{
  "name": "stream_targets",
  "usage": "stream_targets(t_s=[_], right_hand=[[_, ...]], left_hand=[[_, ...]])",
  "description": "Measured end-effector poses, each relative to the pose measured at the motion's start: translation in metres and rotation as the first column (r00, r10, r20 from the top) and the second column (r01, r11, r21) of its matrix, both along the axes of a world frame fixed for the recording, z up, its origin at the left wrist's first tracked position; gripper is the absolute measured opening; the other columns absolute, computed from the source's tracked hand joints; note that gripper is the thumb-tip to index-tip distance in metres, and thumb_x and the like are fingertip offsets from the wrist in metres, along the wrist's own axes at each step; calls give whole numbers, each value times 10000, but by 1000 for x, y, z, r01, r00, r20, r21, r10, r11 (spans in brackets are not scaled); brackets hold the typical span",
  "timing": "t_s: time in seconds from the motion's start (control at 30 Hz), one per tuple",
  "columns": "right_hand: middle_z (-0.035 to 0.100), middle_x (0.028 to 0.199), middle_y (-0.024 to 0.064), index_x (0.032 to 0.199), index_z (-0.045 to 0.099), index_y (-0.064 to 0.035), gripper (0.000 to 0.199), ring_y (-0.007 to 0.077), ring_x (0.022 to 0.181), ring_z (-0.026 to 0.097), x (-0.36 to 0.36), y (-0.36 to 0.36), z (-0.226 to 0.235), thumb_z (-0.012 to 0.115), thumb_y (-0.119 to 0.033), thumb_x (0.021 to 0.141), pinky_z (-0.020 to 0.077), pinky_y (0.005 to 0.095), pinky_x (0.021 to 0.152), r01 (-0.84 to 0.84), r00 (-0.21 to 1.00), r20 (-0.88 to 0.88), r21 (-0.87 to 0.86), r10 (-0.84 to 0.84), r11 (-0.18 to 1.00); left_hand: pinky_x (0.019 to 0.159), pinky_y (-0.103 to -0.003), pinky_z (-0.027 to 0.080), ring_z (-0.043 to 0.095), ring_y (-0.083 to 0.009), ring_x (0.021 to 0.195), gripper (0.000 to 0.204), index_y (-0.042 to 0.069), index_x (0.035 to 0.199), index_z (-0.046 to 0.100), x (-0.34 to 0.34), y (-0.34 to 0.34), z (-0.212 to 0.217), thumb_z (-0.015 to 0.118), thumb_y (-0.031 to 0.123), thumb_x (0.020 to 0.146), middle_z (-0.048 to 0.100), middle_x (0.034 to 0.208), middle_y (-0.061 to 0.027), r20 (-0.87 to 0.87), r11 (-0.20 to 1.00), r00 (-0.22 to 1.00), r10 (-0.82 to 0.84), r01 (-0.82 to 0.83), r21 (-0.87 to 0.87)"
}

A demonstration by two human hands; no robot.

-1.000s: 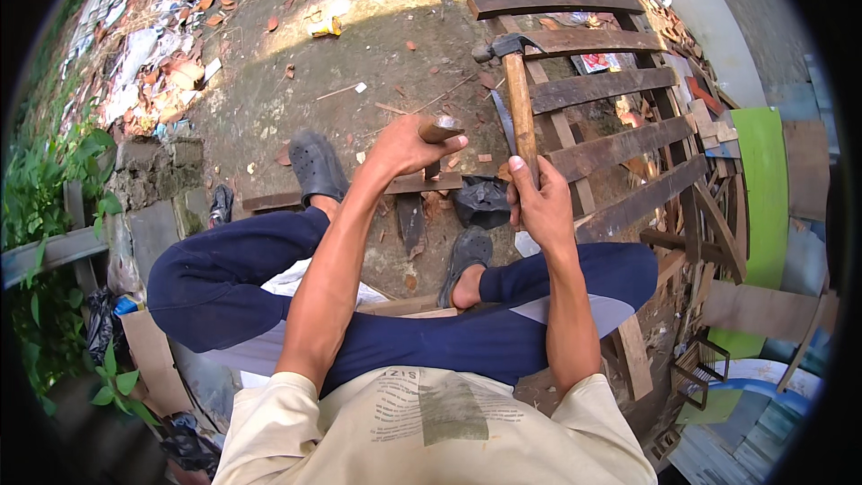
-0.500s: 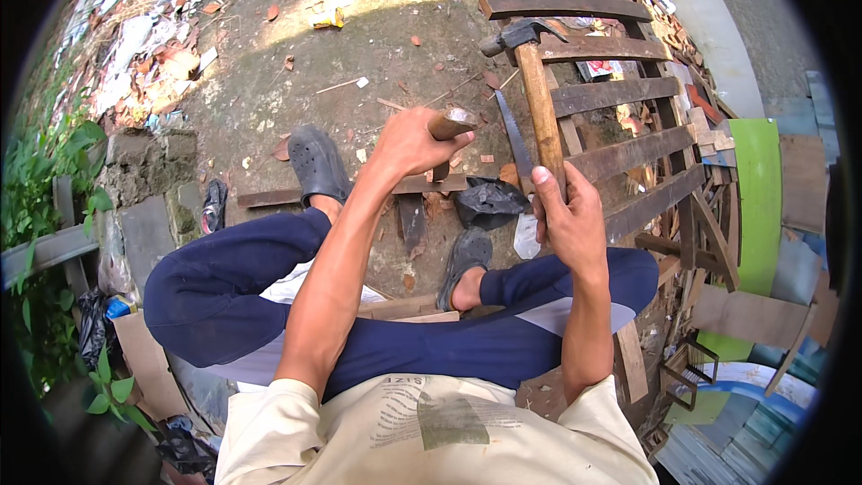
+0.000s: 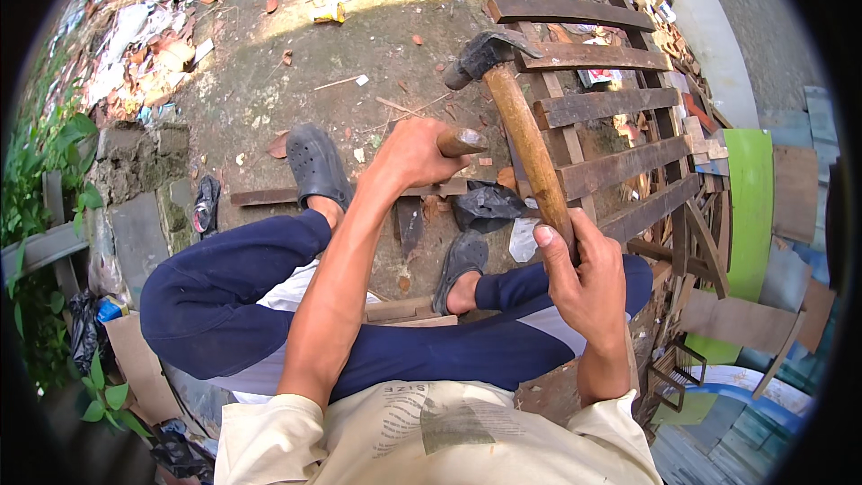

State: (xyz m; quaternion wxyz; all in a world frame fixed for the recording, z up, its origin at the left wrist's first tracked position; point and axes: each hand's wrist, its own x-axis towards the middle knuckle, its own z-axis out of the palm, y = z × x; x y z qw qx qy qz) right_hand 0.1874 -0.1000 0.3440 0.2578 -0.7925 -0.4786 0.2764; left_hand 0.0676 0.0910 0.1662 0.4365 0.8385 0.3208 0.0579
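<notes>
A claw hammer [image 3: 521,126] with a dark head and worn wooden handle is in my right hand [image 3: 588,283]. My fingers wrap the lower end of its handle, thumb along it, and the head points away from me, raised over the ground. My left hand [image 3: 411,154] is closed around a short wooden piece [image 3: 462,142] like a tool handle. Its rounded, pale end sticks out to the right; my hand hides the rest, so its kind cannot be told. The hammer head is beyond that end, apart from it. Below my left hand lies a dark wooden board [image 3: 269,197].
A slatted wooden frame [image 3: 620,108] lies at the right. A black plastic bag [image 3: 485,205] sits between my feet, which wear dark clogs [image 3: 316,162]. Stacked boards and a green panel [image 3: 752,216] stand far right. Litter and leaves [image 3: 166,54] cover the ground at far left.
My right hand has moved nearer and slightly right, and the hammer's head has swung left. The wooden piece in my left hand has tilted, its end pointing more to the right.
</notes>
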Motion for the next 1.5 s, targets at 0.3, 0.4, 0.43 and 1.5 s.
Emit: stream_targets(t_s=[0.3,0.4,0.43,1.5], right_hand=[[505,582,156,950,574,29,208,299,457,503,-4,-24,-9,626,-165,1003,385,373,478,-76,990,117,-46,81,996],[496,580,148,937,580,19,192,277,457,500,-17,-35,-9,635,-156,996,386,366,480,10,998,67,123,-18,992],[494,579,141,936,581,16,188,265,455,496,-19,-41,-17,635,-154,996,386,360,481,28,999,37,147,-34,989],[570,597,122,935,583,9,192,240,478,576,-8,-64,-20,615,-164,1012,423,349,481,164,986,2,-2,-164,986]], left_hand=[[683,-453,535,685,-389,777,233,88,861,734,-2,-14,2,755,301,768,705,790,-170,33,999,999,27,-28,16],[691,-449,537,686,-387,781,221,88,857,734,1,-13,0,753,287,764,706,792,-169,74,1000,997,25,-26,5],[694,-449,537,686,-386,783,217,88,857,733,2,-12,-1,752,284,763,707,794,-169,65,1000,998,23,-23,-2],[712,-438,560,710,-357,808,226,110,861,770,-4,-17,-33,782,302,743,730,836,-154,-9,983,983,185,-185,18]])
